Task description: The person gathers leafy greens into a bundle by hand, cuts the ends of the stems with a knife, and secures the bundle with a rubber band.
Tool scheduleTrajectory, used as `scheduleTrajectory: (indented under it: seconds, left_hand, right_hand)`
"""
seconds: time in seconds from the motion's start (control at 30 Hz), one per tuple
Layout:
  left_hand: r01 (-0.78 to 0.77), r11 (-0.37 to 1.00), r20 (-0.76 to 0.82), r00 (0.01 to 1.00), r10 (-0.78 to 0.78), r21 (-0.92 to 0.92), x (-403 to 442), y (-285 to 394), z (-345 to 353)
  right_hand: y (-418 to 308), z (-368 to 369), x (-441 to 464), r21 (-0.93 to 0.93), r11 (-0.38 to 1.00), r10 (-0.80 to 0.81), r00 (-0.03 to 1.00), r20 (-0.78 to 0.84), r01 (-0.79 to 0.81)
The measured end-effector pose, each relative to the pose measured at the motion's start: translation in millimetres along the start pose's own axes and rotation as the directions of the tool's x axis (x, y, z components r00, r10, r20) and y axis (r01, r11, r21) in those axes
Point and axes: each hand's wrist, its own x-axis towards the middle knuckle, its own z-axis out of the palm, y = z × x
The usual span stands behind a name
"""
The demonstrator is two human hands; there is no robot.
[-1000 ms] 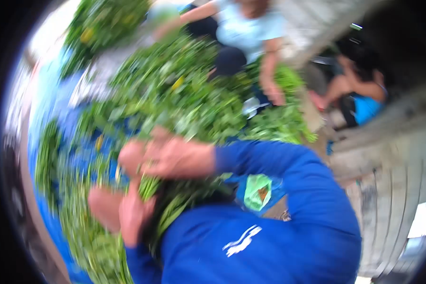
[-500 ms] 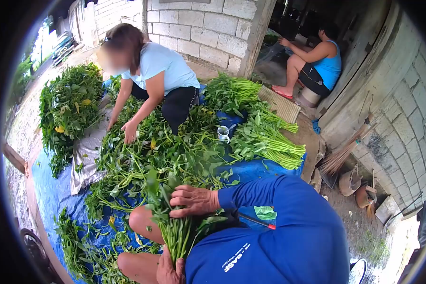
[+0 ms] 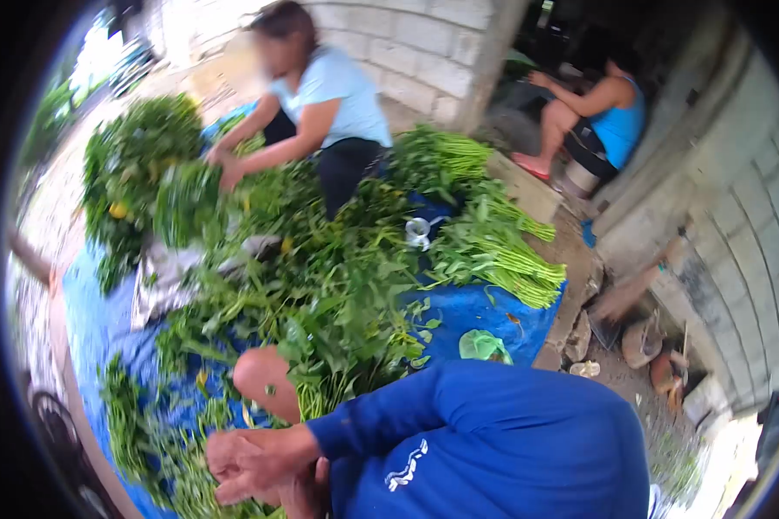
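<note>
A bunch of long-stemmed leafy greens (image 3: 342, 346) leans against my bent knee, leaves up. Its stems pass behind my right forearm. In front of my lap, my right hand (image 3: 251, 463) has its fingers curled together; motion blurs it, and I cannot make out what is in them. Just below, close to my body, my left hand (image 3: 305, 495) shows only in part, its fingers mostly hidden by the right hand and forearm. More loose greens (image 3: 138, 432) lie on the blue tarp (image 3: 91, 316) beside my legs.
Across the pile, a co-worker (image 3: 342, 95) holds a bundle of greens (image 3: 186, 203). Another person (image 3: 610, 121) sits in the doorway. Tied bundles (image 3: 502, 259), a white mug (image 3: 417, 232) and a green plastic bag (image 3: 485, 346) are ahead. A broom (image 3: 632, 290) leans by the block wall.
My right hand has left the leafy tops and moved down in front of my lap, across my left hand. The co-worker has straightened and lifted a bundle of greens. The view has shifted slightly.
</note>
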Motion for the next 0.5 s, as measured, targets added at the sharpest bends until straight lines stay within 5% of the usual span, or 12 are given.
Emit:
scheduleTrajectory:
  seconds: [0.03, 0.07, 0.17, 0.2, 0.23, 0.37, 0.5]
  left_hand:
    - [0.035, 0.999, -0.001, 0.999, -0.035, 0.025, -10, 1, 0]
    - [-0.035, 0.995, -0.269, 0.961, 0.058, 0.09, -52, -56, 54]
    - [0.272, 0.925, -0.349, 0.867, -0.356, -0.267, -64, 40, -18]
    - [0.364, 0.931, -0.378, 0.864, -0.333, 0.011, -88, 28, -15]
    - [0.401, 0.913, -0.413, 0.846, -0.339, 0.072, -95, 31, -18]
    - [0.42, 0.907, -0.209, 0.889, -0.408, 0.019, -129, 42, -31]
    - [0.416, 0.909, -0.233, 0.881, -0.411, -0.028, -123, 15, -12]
  right_hand:
    - [54, 5, 14, -0.011, 0.997, 0.083, 0.976, 0.199, -0.082]
    - [116, 25, 11, -0.019, 0.987, 0.152, 0.895, 0.419, -0.159]
    - [80, 12, -20, -0.351, 0.935, 0.206, 0.874, 0.44, -0.044]
    - [73, 4, -25, -0.417, 0.904, 0.152, 0.841, 0.519, 0.094]
    - [50, 0, -29, -0.552, 0.826, 0.249, 0.805, 0.538, 0.113]
    - [45, 15, -24, -0.615, 0.785, 0.442, 0.63, 0.639, 0.073]
    - [39, 14, -20, -0.628, 0.776, 0.471, 0.607, 0.64, 0.059]
